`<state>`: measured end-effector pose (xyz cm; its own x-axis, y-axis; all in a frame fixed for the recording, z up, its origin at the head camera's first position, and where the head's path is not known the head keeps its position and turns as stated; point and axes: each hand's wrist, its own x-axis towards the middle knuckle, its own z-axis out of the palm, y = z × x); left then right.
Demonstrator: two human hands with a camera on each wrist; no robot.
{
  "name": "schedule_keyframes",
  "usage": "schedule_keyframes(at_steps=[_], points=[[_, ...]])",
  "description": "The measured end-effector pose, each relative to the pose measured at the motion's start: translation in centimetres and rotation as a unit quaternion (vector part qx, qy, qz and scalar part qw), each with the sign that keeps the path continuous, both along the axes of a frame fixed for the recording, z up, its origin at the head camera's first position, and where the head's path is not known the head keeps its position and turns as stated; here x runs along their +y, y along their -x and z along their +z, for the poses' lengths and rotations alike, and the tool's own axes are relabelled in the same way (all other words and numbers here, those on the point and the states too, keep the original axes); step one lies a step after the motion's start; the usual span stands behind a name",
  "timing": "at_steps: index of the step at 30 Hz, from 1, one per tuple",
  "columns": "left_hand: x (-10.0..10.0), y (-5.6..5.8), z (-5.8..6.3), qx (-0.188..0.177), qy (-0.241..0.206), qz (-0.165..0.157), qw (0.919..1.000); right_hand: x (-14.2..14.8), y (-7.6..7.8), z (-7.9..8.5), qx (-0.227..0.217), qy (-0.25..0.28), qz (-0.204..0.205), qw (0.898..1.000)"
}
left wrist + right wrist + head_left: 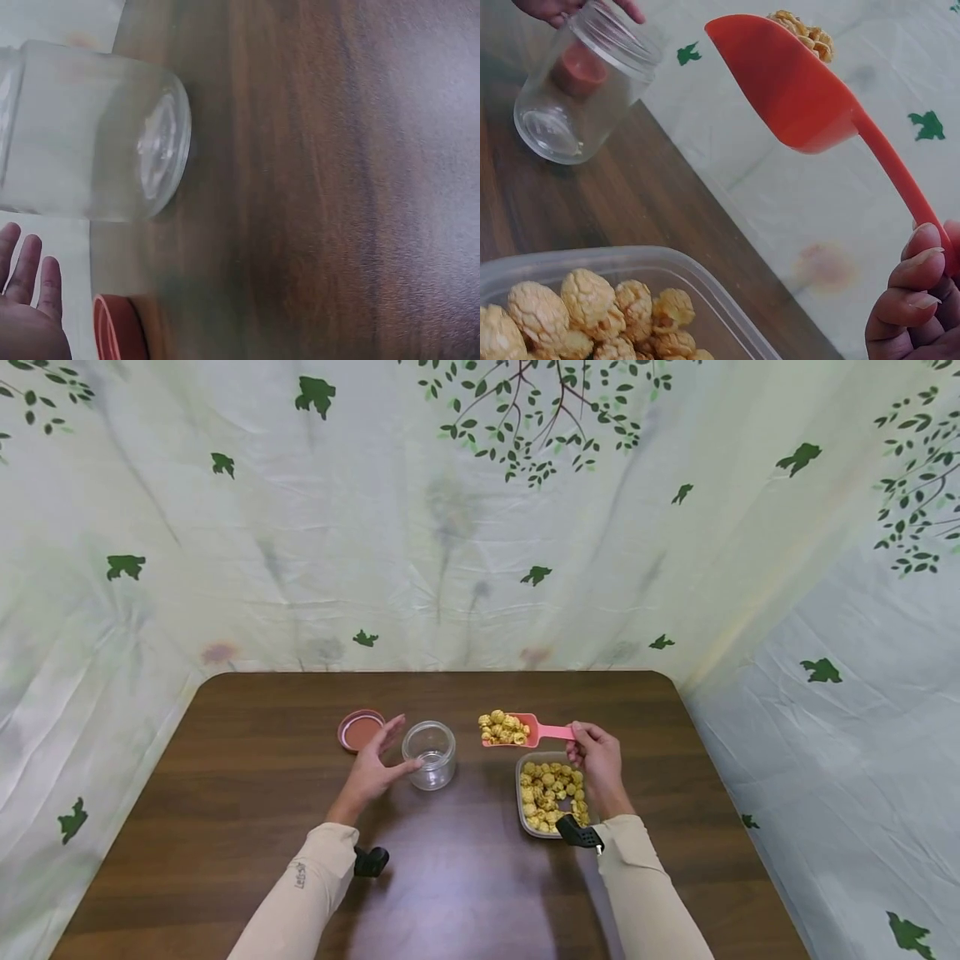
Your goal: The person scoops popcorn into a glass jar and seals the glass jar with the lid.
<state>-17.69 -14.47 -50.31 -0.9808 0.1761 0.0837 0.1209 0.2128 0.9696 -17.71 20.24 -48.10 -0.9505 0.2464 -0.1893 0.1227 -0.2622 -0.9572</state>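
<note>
My right hand [597, 762] grips the handle of a red-pink scoop [534, 730], heaped with caramel popcorn [501, 727]. In the right wrist view the scoop [780, 86] is raised above the table, its bowl pointing toward the jar. Below that hand stands a clear plastic tub [519, 802], holding more popcorn [551, 793]. An upright, lidless glass jar [430, 760] with nothing inside stands left of the scoop. Around its left side my left hand [372, 768] spreads, thumb and fingers apart. The left wrist view shows straight fingers [27, 266] beside the jar [82, 135].
A red-brown screw lid [361, 732] lies on the table behind the left hand. The brown wooden table [247, 793] ends at a pale curtain [450, 568] printed with leaves. Both wrists wear black straps.
</note>
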Motion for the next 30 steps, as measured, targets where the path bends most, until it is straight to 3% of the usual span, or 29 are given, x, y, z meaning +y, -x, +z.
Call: schedule_keyframes(at_steps=[6, 15, 26, 30], points=[[0.6, -0.7, 0.7, -0.007, -0.001, -0.002, 1.0000, -1.2, 0.3, -0.4, 0.006, -0.013, -0.002, 1.000], [1.2, -0.6, -0.4, 0.009, -0.004, 0.008, 0.9999, -2.7, 0.5, -0.6, 0.015, -0.004, 0.003, 1.000], [1.6, -0.8, -0.6, 0.005, 0.002, 0.028, 0.9996, -4.0, 0.8, -0.9, 0.014, 0.007, 0.008, 1.000], [1.5, -0.3, -1.9, -0.006, 0.003, 0.035, 0.9994, -4.5, 0.8, -1.2, 0.017, 0.016, 0.007, 1.000]])
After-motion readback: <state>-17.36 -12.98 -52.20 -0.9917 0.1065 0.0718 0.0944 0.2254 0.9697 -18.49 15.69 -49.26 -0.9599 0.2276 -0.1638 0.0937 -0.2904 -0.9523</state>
